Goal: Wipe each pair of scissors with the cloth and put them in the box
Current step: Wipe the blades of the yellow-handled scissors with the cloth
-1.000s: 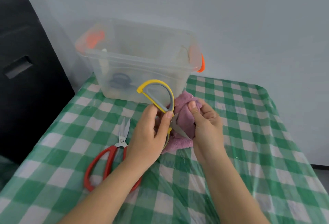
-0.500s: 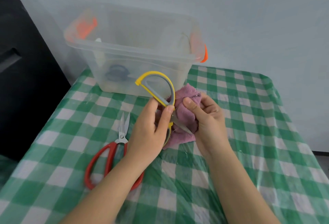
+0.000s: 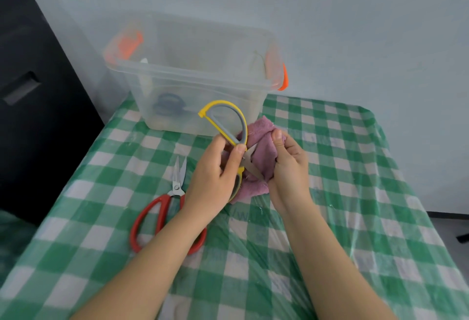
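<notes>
With the left hand [image 3: 215, 169] clamping the yellow scissors [image 3: 229, 136], the right hand [image 3: 286, 164] should pinch the cloth [image 3: 261, 147] firmly along the blade.

In front of you stands a table [image 3: 355, 192] under a green-and-white checked plastic cover. On it sit a clear plastic box [image 3: 203, 96] at the far edge and red-handled scissors [image 3: 162, 208] lying flat, blades pointing toward the box.

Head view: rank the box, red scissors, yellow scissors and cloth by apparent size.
1. box
2. red scissors
3. yellow scissors and cloth: unsure, both partly hidden by the hands.
</notes>
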